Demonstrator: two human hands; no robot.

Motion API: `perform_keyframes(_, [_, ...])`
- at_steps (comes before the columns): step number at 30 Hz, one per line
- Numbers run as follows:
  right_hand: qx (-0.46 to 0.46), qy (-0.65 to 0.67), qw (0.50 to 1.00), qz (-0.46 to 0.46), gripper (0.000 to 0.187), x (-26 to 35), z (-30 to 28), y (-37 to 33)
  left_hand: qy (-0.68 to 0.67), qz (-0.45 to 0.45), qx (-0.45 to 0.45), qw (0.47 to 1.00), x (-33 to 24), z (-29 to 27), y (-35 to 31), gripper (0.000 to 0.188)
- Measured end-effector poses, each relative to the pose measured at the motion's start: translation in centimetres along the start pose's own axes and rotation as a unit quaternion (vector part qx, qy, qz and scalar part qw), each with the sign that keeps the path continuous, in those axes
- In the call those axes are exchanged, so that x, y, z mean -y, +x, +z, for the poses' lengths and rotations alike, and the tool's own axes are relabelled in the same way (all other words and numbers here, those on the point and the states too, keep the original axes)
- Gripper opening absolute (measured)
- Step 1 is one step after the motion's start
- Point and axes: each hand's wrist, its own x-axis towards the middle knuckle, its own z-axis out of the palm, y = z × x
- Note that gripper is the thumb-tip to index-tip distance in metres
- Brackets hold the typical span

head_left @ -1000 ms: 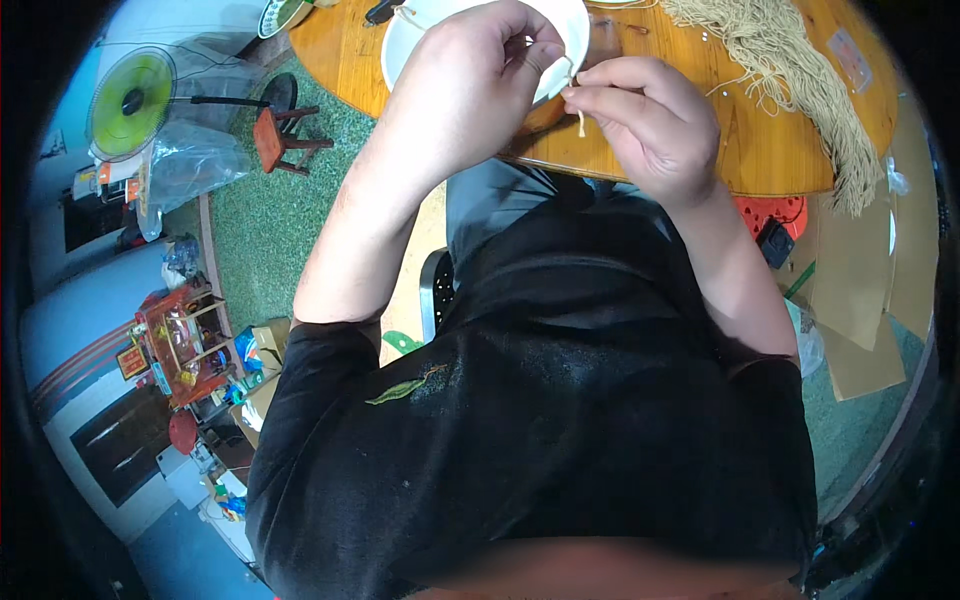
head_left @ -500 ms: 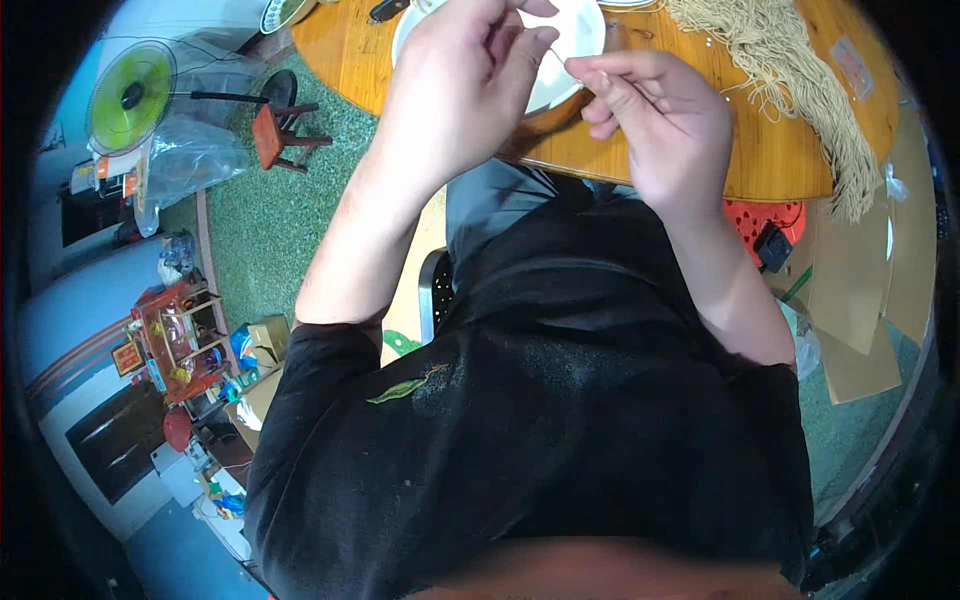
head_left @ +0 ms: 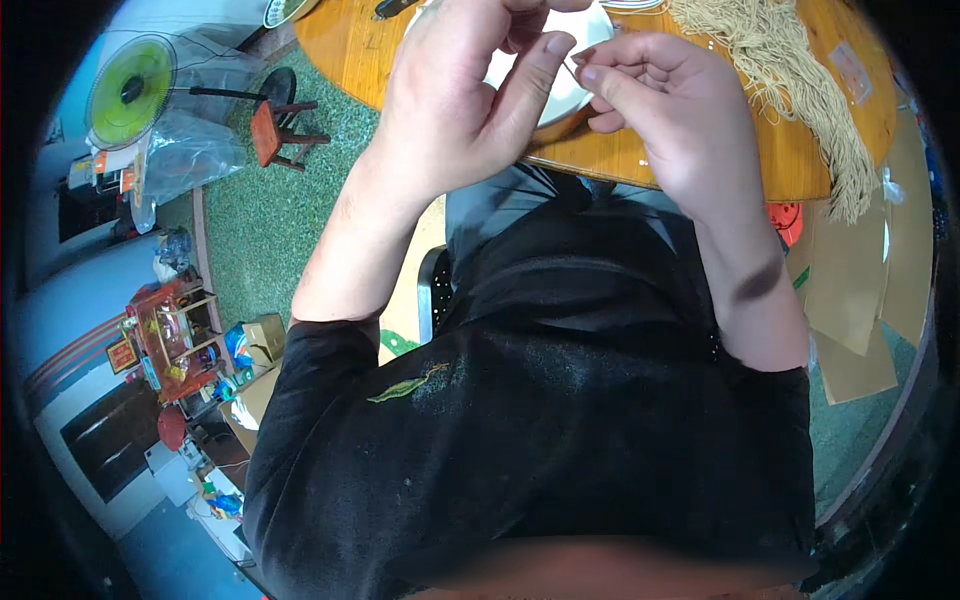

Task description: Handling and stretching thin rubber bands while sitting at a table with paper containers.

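Observation:
Over a white dish [head_left: 566, 104] at the table's near edge, my two hands are raised close together. My left hand [head_left: 465, 95] is closed, its fingers curled and its thumb pointing toward the right hand; whatever it grips is hidden. Thumb and forefinger of my right hand [head_left: 675, 110] pinch the end of a thin strand [head_left: 571, 71], too fine to make out well. This strand runs toward the left thumb tip. To the right of both hands, a thick bundle of beige cord [head_left: 770, 60] spreads over the table and hangs off its edge.
The round wooden table [head_left: 345, 50] carries a dark-handled object [head_left: 392, 8] at the far left and a small clear packet [head_left: 850, 70] at right. Left on the green floor stand a fan [head_left: 130, 90] and a small wooden stool [head_left: 280, 133]. Cardboard [head_left: 850, 280] lies at right.
My right hand has shifted slightly right and up, its wrist turned so more of its back shows. My left hand has moved a little right. The dish sits slightly further right.

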Motion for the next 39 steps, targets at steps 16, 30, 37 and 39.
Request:
perform_keyframes(16, [-0.033,0.091,0.993,-0.066,0.018,-0.7,0.5,-2.0,-0.029,-0.019,-0.044,0.998,0.4,1.2,-0.1,0.03])
perform_keyframes(30, [0.011,-0.095,0.995,0.001,0.02,1.2,-1.0,-1.8,-0.153,0.355,-0.133,0.913,6.4,4.7,2.1,0.032])
perform_keyframes(37, [0.067,-0.083,0.994,0.003,0.02,1.7,-1.3,-1.7,-0.077,0.325,-0.09,0.938,5.4,3.8,2.3,0.032])
perform_keyframes(39, [0.071,-0.081,0.994,0.0,0.02,1.7,-1.3,-1.7,-0.07,0.331,-0.083,0.937,4.9,3.8,2.6,0.032])
